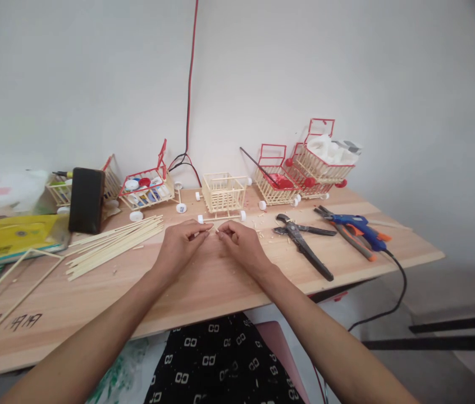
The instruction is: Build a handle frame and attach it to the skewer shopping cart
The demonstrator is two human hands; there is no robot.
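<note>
Centrally in the frame, the left hand and right hand pinch fingers narrow, on what I cannot tell, just below 1 white-wheeled stick basket.

- Frame centre, before you: basket, bare matt wood; wheel, smooth white plastic.
- Left of centre: sticks, matt wood.
- Your tabletop: smooth grained wood.
- Right: glue gun, smooth blue plastic.
- Bottom centre: your lap cloth, matt, printed.
</note>
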